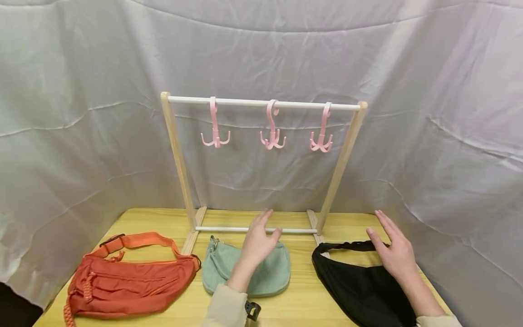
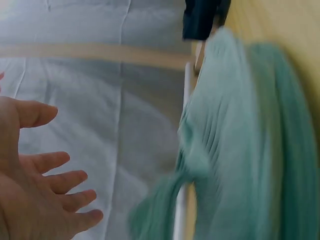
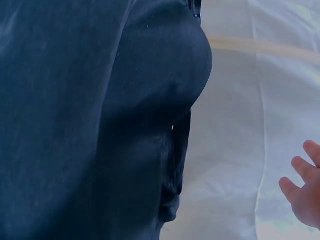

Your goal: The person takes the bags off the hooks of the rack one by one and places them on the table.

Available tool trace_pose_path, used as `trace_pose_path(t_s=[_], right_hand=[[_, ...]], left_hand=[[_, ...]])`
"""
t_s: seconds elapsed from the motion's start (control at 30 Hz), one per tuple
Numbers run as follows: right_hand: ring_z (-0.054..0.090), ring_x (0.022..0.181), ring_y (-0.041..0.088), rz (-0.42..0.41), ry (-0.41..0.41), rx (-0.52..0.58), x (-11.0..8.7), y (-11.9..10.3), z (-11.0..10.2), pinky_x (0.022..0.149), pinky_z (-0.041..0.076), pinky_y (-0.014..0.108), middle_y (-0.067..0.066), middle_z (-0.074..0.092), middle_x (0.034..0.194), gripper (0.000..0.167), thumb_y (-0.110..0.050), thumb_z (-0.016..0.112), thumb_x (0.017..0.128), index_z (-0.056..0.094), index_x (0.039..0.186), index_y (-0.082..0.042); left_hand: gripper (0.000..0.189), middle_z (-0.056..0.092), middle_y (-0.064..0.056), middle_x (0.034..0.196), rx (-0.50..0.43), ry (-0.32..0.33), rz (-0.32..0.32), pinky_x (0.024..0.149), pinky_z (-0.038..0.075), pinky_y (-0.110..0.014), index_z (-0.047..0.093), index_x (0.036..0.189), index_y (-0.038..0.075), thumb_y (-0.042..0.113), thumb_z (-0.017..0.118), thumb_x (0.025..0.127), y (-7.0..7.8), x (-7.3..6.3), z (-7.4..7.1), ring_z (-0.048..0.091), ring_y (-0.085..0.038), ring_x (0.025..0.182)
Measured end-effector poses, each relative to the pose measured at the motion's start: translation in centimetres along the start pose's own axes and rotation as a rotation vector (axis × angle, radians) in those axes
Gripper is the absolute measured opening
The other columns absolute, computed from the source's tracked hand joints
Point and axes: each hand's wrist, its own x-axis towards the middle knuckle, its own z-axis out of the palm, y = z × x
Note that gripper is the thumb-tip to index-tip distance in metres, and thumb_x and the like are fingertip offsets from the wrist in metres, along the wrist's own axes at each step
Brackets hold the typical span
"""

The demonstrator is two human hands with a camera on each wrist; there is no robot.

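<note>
My left hand (image 1: pixel 258 243) is over the green corduroy shoulder bag (image 1: pixel 269 277), fingers extended and thumb apart; the left wrist view shows that hand (image 2: pixel 45 185) spread, holding nothing, with the green bag (image 2: pixel 225 140) beside it. Over at the right, my right hand (image 1: pixel 395 252) hovers by the black shoulder bag (image 1: pixel 363 286), its fingers straight and nothing in them. Part of the hand (image 3: pixel 307 185) enters the right wrist view, apart from the black bag (image 3: pixel 145 75). An orange-red waist bag (image 1: pixel 130 284) lies on the left, its strap looped behind it.
Behind the bags stands a wooden rack (image 1: pixel 180 163) with a white top rail (image 1: pixel 245 102). Three pink hooks hang from it: a left hook (image 1: pixel 214 125), a middle hook (image 1: pixel 271 127) and a right hook (image 1: pixel 324 129). Grey cloth (image 1: pixel 261 54) surrounds the yellow wooden table (image 1: pixel 155 218).
</note>
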Motion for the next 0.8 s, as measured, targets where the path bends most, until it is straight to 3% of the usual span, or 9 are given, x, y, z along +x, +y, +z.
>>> trace_pose_path(t_s=[0.2,0.43,0.8], right_hand=[[0.035,0.147,0.050,-0.063,-0.042,-0.021,0.0,-0.8,0.7,0.111,0.029,0.074,0.014,0.035,0.167,0.066,-0.026,0.067,0.103,0.039,0.162,-0.018],[0.023,0.152,0.050,-0.098,-0.083,-0.089,0.1,-1.3,1.4,0.117,0.018,0.075,0.020,0.027,0.169,0.069,-0.031,0.064,0.104,0.034,0.163,-0.011],[0.012,0.156,0.048,-0.085,-0.176,-0.230,0.3,-1.8,2.1,0.118,0.006,0.076,0.020,0.017,0.172,0.075,-0.044,0.057,0.106,0.024,0.167,-0.017]], left_hand=[[0.070,0.036,-0.015,0.165,0.178,0.058,0.032,0.123,0.019,-0.064,0.044,0.157,0.007,0.033,0.069,0.097,-0.9,-0.2,-3.1,0.029,-0.043,0.153],[0.078,0.024,-0.014,0.170,0.299,0.047,0.027,0.123,0.008,-0.068,0.035,0.163,0.010,0.043,0.066,0.099,-1.7,-0.5,-6.6,0.015,-0.043,0.157],[0.085,0.013,-0.016,0.173,0.476,0.055,0.030,0.122,0.004,-0.071,0.028,0.165,0.009,0.050,0.064,0.100,-3.0,-0.9,-12.2,0.004,-0.044,0.158]])
